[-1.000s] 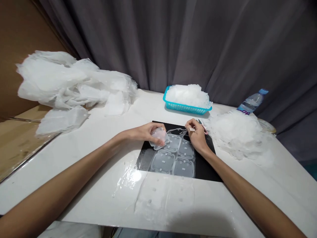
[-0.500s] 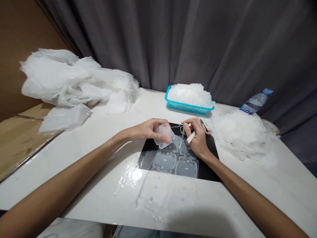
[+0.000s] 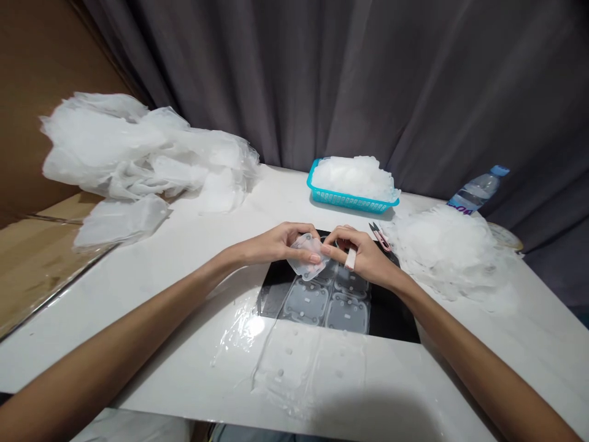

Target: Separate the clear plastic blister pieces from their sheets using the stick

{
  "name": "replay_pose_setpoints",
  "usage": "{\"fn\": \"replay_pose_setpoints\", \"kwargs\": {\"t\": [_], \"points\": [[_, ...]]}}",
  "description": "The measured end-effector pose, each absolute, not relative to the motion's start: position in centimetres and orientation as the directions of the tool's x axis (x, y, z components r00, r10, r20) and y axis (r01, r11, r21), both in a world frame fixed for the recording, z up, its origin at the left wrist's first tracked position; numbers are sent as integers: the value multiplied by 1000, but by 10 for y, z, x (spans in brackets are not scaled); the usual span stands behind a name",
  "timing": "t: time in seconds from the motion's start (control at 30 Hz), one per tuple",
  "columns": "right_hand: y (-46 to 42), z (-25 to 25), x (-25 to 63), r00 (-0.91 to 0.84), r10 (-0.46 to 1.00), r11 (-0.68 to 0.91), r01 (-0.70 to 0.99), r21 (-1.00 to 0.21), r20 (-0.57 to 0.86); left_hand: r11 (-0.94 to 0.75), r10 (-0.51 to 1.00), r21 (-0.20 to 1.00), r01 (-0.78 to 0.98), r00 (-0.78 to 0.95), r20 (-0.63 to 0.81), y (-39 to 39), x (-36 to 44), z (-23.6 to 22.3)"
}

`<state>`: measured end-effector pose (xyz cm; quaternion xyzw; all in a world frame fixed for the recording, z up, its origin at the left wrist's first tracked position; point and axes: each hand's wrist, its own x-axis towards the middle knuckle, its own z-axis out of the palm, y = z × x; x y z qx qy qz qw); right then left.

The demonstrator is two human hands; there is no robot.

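Note:
Between the thumb and fingers of my left hand [image 3: 294, 245] is a small clear plastic piece [image 3: 304, 270] with rounded corners. My right hand [image 3: 352, 248] meets it at the right edge, thumb and forefinger pinched there; a white wrap [image 3: 350, 258] circles one of its fingers. Beneath both hands, a translucent moulded sheet [image 3: 306, 301] of joined rounded panels lies partly over a black mat [image 3: 396, 313] and runs onto the white table toward me. Small thread snips [image 3: 380, 237] with pinkish handles rest just beyond my right hand.
A turquoise basket [image 3: 354, 200] full of clear pieces stands at the back. Piles of translucent plastic lie at the left [image 3: 138, 147] and right [image 3: 446, 252]. A water bottle [image 3: 478, 190] stands behind the right pile. Cardboard [image 3: 41, 245] borders the left side; a grey curtain [image 3: 294, 80] hangs behind.
My right hand has moved left and its fingertips now meet the clear plastic piece in my left hand. The thread snips are more exposed.

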<state>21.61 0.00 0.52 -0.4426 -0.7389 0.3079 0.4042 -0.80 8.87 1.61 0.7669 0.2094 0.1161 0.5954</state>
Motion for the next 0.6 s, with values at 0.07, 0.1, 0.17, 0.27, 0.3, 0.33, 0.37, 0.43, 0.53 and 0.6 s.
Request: {"fn": "replay_pose_setpoints", "kwargs": {"t": [0.07,0.1,0.17,0.27,0.3,0.33,0.37,0.43,0.53,0.6], "points": [[3,3,219,-270,890,453,450,-770,367,-234,499,956,179,866,-40,88,-4,9],[6,2,221,-249,890,457,480,-749,383,-263,548,948,180,837,-7,86,-1,3],[14,0,228,-120,903,406,548,-732,411,-345,673,921,183,732,106,79,7,-8],[36,1,245,223,857,260,592,-763,465,-498,677,842,208,700,227,64,17,-21],[45,4,253,315,817,228,592,-773,483,-556,628,801,224,744,227,59,19,-22],[55,8,261,393,769,202,600,-774,505,-612,566,754,239,798,207,55,20,-23],[66,14,269,459,708,178,620,-765,537,-665,503,705,247,845,180,51,20,-23],[88,28,285,551,535,105,708,-698,641,-750,408,611,253,904,126,47,18,-21],[121,46,302,472,397,-31,864,-502,788,-813,375,511,279,922,93,47,14,-21],[140,50,308,354,494,-63,926,-373,794,-827,392,465,315,917,76,47,12,-23]]}}
